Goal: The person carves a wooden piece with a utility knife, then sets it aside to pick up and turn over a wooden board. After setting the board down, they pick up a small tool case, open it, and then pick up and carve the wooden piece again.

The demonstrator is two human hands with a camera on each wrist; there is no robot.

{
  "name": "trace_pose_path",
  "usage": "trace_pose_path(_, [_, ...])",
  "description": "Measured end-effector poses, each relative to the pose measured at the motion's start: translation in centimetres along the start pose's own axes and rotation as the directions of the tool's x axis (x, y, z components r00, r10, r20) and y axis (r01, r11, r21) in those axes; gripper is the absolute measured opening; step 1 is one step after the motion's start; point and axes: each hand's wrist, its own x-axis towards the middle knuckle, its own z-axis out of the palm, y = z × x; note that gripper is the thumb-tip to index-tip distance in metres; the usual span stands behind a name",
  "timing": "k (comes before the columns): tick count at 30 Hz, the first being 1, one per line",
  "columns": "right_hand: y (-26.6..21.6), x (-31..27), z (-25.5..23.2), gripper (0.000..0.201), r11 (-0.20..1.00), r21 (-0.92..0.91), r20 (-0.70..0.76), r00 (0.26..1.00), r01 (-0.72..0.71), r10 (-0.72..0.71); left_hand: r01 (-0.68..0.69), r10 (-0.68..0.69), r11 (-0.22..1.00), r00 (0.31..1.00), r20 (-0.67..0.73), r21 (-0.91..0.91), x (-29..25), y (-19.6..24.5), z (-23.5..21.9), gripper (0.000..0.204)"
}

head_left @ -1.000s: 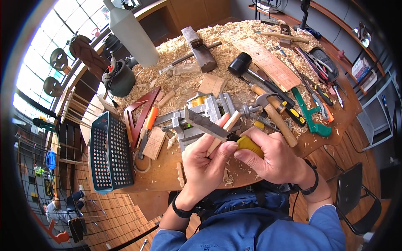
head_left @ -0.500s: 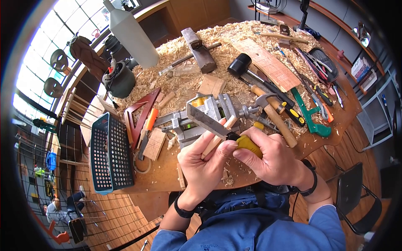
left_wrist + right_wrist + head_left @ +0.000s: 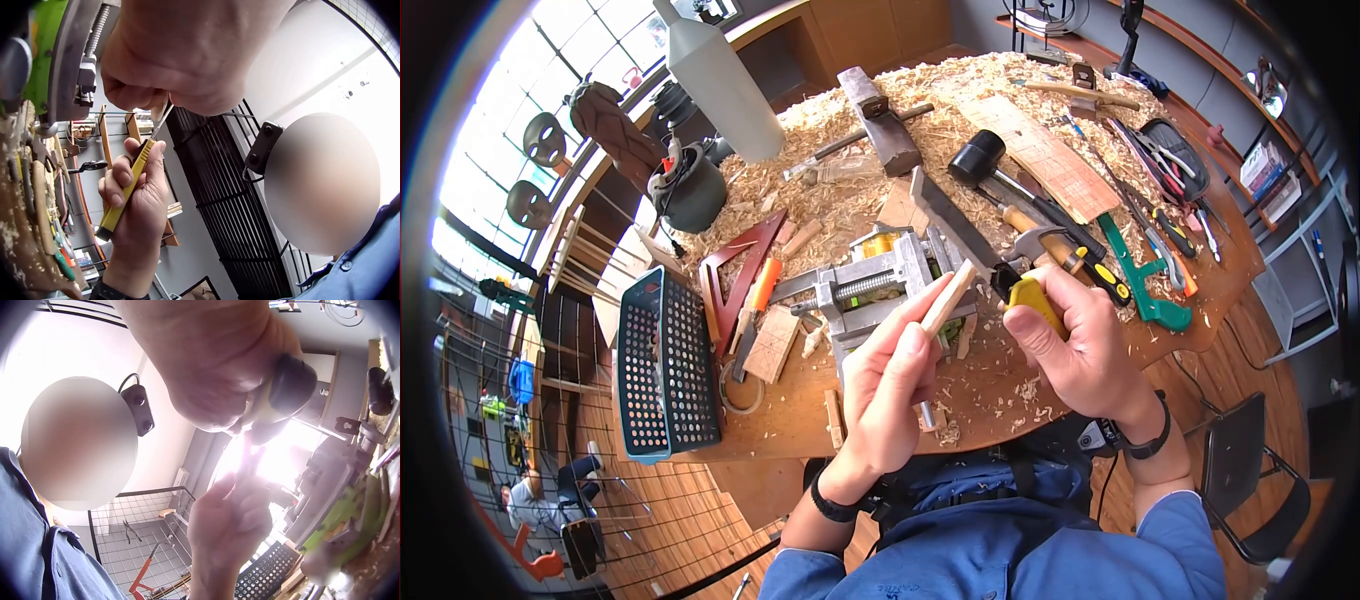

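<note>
My left hand pinches a slim pale wooden stick between thumb and fingers, its whittled tip pointing up and away. In my right hand is a chisel with a yellow and black handle; the fingers curl round the handle. Its broad flat steel blade slants up and left, with the part near the handle right at the stick's tip. Behind the hands stands a metal vise on the bench. Glare hides much of the left hand's work in the right wrist view.
A claw hammer, a black mallet and a green-handled saw lie to the right. At left are a perforated basket, an orange-handled knife and a red triangle frame. Wood shavings cover the back.
My right hand has moved right and slightly up with the chisel, and the blade has swung more upright. The left hand stays near its place, its stick now showing more fully.
</note>
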Motion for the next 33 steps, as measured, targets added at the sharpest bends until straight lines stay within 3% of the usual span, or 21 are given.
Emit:
trace_pose_path(1, [0.1, 0.0, 0.0, 0.036, 0.999, 0.051, -0.026, 0.999, -0.02, 0.021, 0.0, 0.0, 1.0, 1.0, 0.0, 0.0, 0.1, 0.1, -0.2, 0.053])
trace_pose_path(3, [0.1, 0.0, 0.1, 0.035, 0.998, 0.068, -0.032, 0.999, -0.018, 0.02, 0.09, -0.07, 0.963, 0.994, 0.087, -0.253, 0.2, 0.3, -0.7, 0.053])
trace_pose_path(4, [0.1, 0.0, 0.1, 0.034, 0.998, 0.063, -0.023, 1.0, -0.018, 0.02, 0.091, -0.071, 0.963, 0.994, 0.087, -0.253, 0.2, 0.3, -0.5, 0.053])
trace_pose_path(6, [0.0, 0.0, 0.0, 0.034, 0.998, 0.06, -0.013, 1.0, -0.019, 0.019, 0.028, -0.036, 0.984, 0.999, -0.041, -0.176, 0.2, 0.4, 0.3, 0.056])
trace_pose_path(12, [-0.3, 0.0, -0.2, 0.031, 0.999, -0.022, 0.054, 0.998, 0.041, -0.04, 0.044, -0.056, 0.984, 0.996, -0.063, -0.173, 0.2, 0.3, 0.5, 0.055])
trace_pose_path(14, [-0.1, 0.0, -0.1, 0.031, 0.985, -0.089, 0.158, 0.979, 0.148, -0.132, 0.038, -0.049, 0.985, 0.997, -0.057, -0.168, 0.1, 0.1, 0.4, 0.055])
trace_pose_path(17, [-0.3, -0.1, -0.2, 0.031, 0.986, -0.119, 0.252, 0.964, 0.12, -0.087, 0.012, -0.02, 0.986, 0.999, -0.048, -0.167, 0.0, -0.3, 0.3, 0.054])
trace_pose_path(31, [0.4, -0.1, 0.1, 0.037, 0.992, -0.073, 0.165, 0.982, 0.103, -0.09, -0.042, 0.042, 0.999, 0.999, 0.008, -0.018, 0.3, -0.4, -0.2, 0.051])
trace_pose_path(33, [0.7, 0.2, -0.1, 0.038, 0.991, -0.104, -0.011, 0.996, 0.086, -0.087, -0.048, 0.048, 0.998, 0.999, -0.01, -0.032, 0.1, -0.2, 0.0, 0.05])
